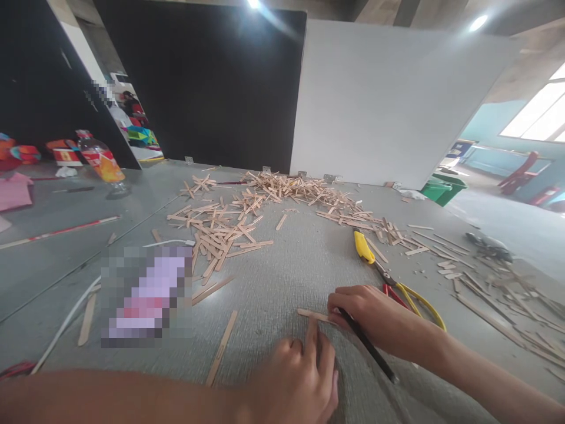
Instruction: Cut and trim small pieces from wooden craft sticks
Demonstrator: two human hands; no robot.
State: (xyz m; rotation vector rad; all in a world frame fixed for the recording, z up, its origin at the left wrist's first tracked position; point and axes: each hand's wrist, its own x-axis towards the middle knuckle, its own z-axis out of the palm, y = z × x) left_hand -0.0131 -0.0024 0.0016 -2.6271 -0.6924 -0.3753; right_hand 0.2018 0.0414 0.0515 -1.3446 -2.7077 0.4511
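Observation:
A wooden craft stick lies flat on the grey tabletop between my hands. My left hand pins it down with an outstretched index finger, the other fingers curled. My right hand is closed around a slim black pen or pencil, at the stick's right end. The tip of that tool is hidden by my fingers. Left of my left hand is another craft stick, with a small mark on it. Just beyond my right wrist are red-and-yellow-handled scissors or pliers and a yellow-handled cutter.
Loose craft sticks form a heap across the middle and back. Thin strips are scattered at the right. A blurred-out phone-like item lies at the left with a white cable. Farther back stand a bottle and a black panel.

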